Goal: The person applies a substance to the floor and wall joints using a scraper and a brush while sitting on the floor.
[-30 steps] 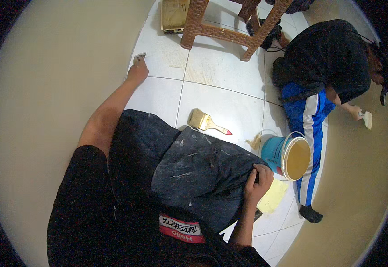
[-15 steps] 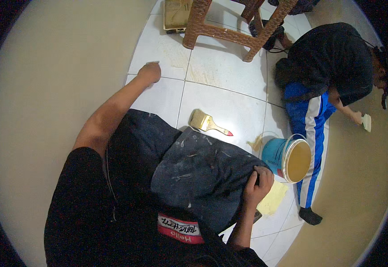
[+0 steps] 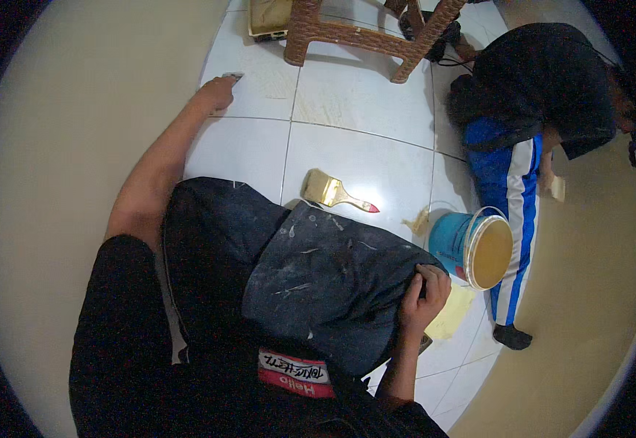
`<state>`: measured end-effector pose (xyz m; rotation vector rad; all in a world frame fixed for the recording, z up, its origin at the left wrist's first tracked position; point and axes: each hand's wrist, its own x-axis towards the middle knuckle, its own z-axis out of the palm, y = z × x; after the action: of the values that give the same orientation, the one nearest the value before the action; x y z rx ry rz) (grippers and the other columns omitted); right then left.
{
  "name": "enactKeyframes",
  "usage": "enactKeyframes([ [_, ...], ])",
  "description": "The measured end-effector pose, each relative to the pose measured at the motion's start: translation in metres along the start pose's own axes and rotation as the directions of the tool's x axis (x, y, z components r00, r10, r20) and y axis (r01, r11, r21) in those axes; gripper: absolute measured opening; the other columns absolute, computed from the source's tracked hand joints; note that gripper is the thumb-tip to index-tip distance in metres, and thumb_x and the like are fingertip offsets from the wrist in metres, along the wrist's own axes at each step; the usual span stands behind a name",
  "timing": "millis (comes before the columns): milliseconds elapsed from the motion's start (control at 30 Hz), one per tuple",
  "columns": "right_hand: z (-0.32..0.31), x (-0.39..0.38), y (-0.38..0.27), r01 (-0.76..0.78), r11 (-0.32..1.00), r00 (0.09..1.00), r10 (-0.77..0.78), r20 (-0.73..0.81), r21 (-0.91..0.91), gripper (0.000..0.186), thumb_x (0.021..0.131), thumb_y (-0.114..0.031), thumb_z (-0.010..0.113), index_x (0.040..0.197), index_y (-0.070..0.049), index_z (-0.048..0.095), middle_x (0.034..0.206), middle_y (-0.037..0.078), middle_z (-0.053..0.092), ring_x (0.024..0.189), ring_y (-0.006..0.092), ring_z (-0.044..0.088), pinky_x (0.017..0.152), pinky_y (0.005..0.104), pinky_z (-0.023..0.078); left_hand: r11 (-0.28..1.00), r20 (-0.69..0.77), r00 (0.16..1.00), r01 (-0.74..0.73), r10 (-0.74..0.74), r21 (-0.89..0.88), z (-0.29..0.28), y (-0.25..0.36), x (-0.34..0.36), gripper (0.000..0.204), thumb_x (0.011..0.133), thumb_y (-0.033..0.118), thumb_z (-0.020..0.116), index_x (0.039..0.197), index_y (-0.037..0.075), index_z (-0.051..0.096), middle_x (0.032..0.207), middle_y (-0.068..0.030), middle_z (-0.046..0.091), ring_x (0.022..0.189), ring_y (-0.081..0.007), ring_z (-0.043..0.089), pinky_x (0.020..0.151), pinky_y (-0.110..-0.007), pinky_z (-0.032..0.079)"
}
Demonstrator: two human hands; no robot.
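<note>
My left hand (image 3: 216,95) is closed on a small metal scraper (image 3: 234,77), low at the floor's edge beside the left wall. My right hand (image 3: 424,299) rests on my dark, paint-spattered trouser knee (image 3: 376,270), fingers bent and apart, holding no object. A wide paintbrush (image 3: 340,196) with a red-tipped handle lies on the white tiles above my legs. Just beyond my right hand, a blue bucket (image 3: 449,241) of tan liquid stands with its handle up. A pale yellow sheet (image 3: 451,314) lies on the floor beside that hand.
A brown plastic stool (image 3: 347,40) stands ahead, with a paint tray (image 3: 267,29) beside it. At right, a co-worker (image 3: 537,87) in black top and blue trousers bends low along the right wall, a hand near a pale brush (image 3: 557,188). The left wall (image 3: 77,182) runs close beside me.
My left hand and scraper shifted right, then back left toward the wall. The co-worker's hand and brush moved leftward, closer to their leg. The view shifted slightly.
</note>
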<state>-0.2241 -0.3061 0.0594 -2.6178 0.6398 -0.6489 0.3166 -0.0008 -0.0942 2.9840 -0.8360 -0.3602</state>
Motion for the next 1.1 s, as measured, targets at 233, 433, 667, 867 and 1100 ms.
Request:
enactKeyframes([
  [233, 0.0, -0.003, 0.003, -0.009, 1.0, 1.0, 0.009, -0.023, 0.0, 0.014, 0.083, -0.012, 0.058, 0.091, -0.004, 0.065, 0.094, 0.013, 0.064, 0.091, 0.0321, 0.057, 0.085, 0.0423, 0.042, 0.999, 0.017, 1.0, -0.023, 0.022, 0.027, 0.01, 0.043, -0.056, 0.048, 0.08, 0.001, 0.051, 0.128, -0.002, 0.047, 0.127, -0.0254, 0.054, 0.105, -0.039, 0.061, 0.092, -0.046, 0.05],
  [433, 0.001, -0.005, 0.005, 0.012, 1.0, 0.998, -0.013, -0.055, -0.003, 0.013, 0.082, -0.011, 0.059, 0.091, -0.004, 0.065, 0.094, 0.013, 0.064, 0.09, 0.0317, 0.057, 0.085, 0.042, 0.043, 0.998, 0.071, 0.996, -0.061, 0.059, 0.02, -0.015, 0.051, -0.068, 0.045, 0.082, 0.002, 0.047, 0.127, -0.003, 0.052, 0.125, -0.0232, 0.058, 0.106, -0.0357, 0.063, 0.09, -0.044, 0.052],
  [667, 0.005, -0.005, -0.002, 0.029, 0.999, 0.998, -0.028, -0.05, 0.022, 0.012, 0.083, -0.012, 0.059, 0.091, -0.005, 0.066, 0.094, 0.012, 0.064, 0.09, 0.0316, 0.058, 0.085, 0.0422, 0.043, 0.998, -0.144, 0.988, -0.059, 0.054, -0.026, 0.031, -0.057, -0.021, 0.04, 0.081, 0.001, 0.047, 0.119, -0.002, 0.058, 0.115, -0.0252, 0.063, 0.1, -0.0381, 0.065, 0.087, -0.045, 0.053],
  [867, 0.0, -0.01, 0.006, 0.01, 1.0, 0.999, -0.011, -0.048, -0.021, 0.013, 0.083, -0.013, 0.059, 0.092, -0.005, 0.066, 0.096, 0.011, 0.065, 0.092, 0.0318, 0.058, 0.086, 0.0433, 0.043, 0.98, 0.089, 0.981, 0.18, -0.172, -0.088, 0.007, 0.015, -0.05, 0.063, 0.078, -0.003, 0.045, 0.14, 0.002, 0.039, 0.134, -0.0262, 0.05, 0.12, -0.0397, 0.053, 0.104, -0.044, 0.042],
  [1100, 0.002, -0.006, 0.0, 0.031, 0.999, 0.998, -0.03, -0.051, 0.016, 0.014, 0.083, -0.014, 0.059, 0.092, -0.005, 0.065, 0.095, 0.013, 0.065, 0.091, 0.0322, 0.058, 0.085, 0.0434, 0.043, 0.983, -0.04, 0.99, 0.132, -0.138, -0.124, 0.017, 0.027, -0.067, 0.046, 0.08, 0.004, 0.05, 0.125, -0.004, 0.051, 0.118, -0.0282, 0.059, 0.105, -0.0411, 0.061, 0.091, -0.047, 0.05],
])
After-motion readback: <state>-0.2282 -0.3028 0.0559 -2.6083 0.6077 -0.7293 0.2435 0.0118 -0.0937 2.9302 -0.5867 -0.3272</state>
